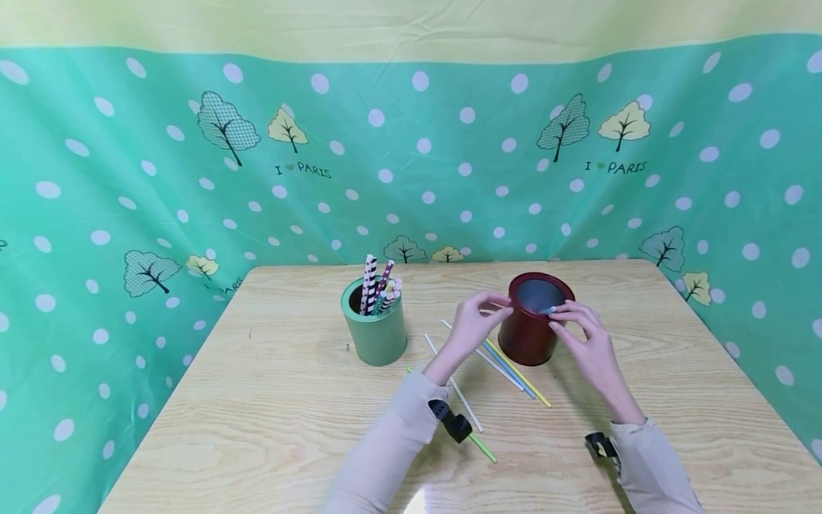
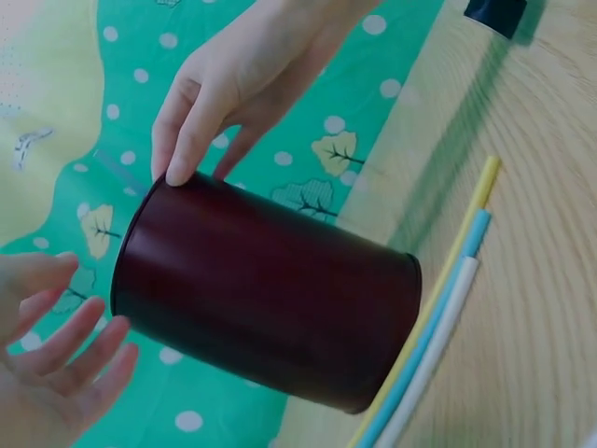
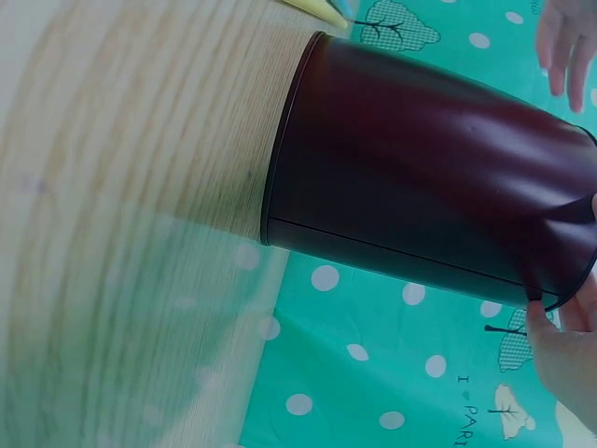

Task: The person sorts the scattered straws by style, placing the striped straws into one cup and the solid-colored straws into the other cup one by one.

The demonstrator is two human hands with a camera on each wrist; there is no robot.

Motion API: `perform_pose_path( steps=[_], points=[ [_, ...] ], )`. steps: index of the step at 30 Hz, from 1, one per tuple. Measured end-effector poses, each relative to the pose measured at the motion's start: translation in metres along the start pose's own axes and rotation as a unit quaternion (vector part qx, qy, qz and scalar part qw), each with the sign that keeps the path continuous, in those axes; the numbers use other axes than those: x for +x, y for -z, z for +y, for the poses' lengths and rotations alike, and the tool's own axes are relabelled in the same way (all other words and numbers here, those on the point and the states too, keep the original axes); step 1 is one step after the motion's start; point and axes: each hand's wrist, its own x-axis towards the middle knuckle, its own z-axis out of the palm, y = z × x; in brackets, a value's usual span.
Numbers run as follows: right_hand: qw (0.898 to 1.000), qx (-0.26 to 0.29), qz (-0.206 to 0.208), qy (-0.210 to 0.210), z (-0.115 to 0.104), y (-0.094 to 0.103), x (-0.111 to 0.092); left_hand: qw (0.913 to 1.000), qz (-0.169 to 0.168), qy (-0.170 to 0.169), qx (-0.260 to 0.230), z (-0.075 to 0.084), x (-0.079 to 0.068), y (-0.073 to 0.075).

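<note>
A dark red can (image 1: 528, 343) stands upright on the table, its mouth facing up. On its near right side, my right hand (image 1: 586, 339) grips the rim, with the thumb (image 3: 541, 327) against the outer wall and the other fingers over the edge. A small pale bluish piece shows at those fingertips; what it is I cannot tell. My left hand (image 1: 478, 325) is held just left of the rim, and its fingers (image 2: 70, 350) are loosely spread with nothing between them. Yellow (image 1: 516, 373), blue (image 1: 511, 370) and white straws (image 2: 424, 359) lie beside the can's base.
A green can (image 1: 379, 339) holding several patterned straws (image 1: 371, 285) stands to the left. Another white straw (image 1: 465, 405) and a green straw (image 1: 483, 447) lie under my left forearm. A polka-dot cloth (image 1: 424, 171) hangs behind the wooden table (image 1: 257, 400).
</note>
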Motion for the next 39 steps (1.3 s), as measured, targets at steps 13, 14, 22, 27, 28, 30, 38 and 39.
perform_pose_path(
  steps=[13, 14, 22, 27, 28, 30, 38, 39],
  points=[
    [1.000, 0.000, -0.003, 0.000, 0.000, 0.000, 0.000, 0.9857, -0.152, -0.005, 0.073, 0.002, -0.027, 0.027],
    [1.000, 0.001, -0.004, -0.001, 0.000, 0.000, 0.000, 0.9837, -0.162, -0.007, 0.077, 0.001, -0.029, 0.029],
    [1.000, -0.001, -0.005, -0.005, -0.001, 0.001, 0.000, 0.9759, -0.200, -0.010, 0.088, -0.012, -0.038, 0.039],
    [1.000, 0.011, -0.001, -0.002, 0.012, 0.000, 0.001, 0.9717, -0.216, -0.005, 0.096, -0.014, -0.044, 0.046],
    [1.000, 0.012, 0.000, -0.003, 0.016, 0.000, 0.001, 0.9705, -0.220, -0.007, 0.099, -0.014, -0.045, 0.047],
    [1.000, 0.011, -0.001, -0.003, 0.023, 0.000, 0.001, 0.9678, -0.228, -0.014, 0.106, -0.017, -0.047, 0.050],
    [1.000, 0.029, 0.003, 0.003, 0.040, -0.003, -0.001, 0.9554, -0.263, 0.000, 0.135, -0.024, -0.055, 0.059],
    [0.999, 0.032, 0.004, 0.002, 0.040, -0.003, -0.001, 0.9534, -0.266, -0.001, 0.142, -0.025, -0.056, 0.060]
  ],
)
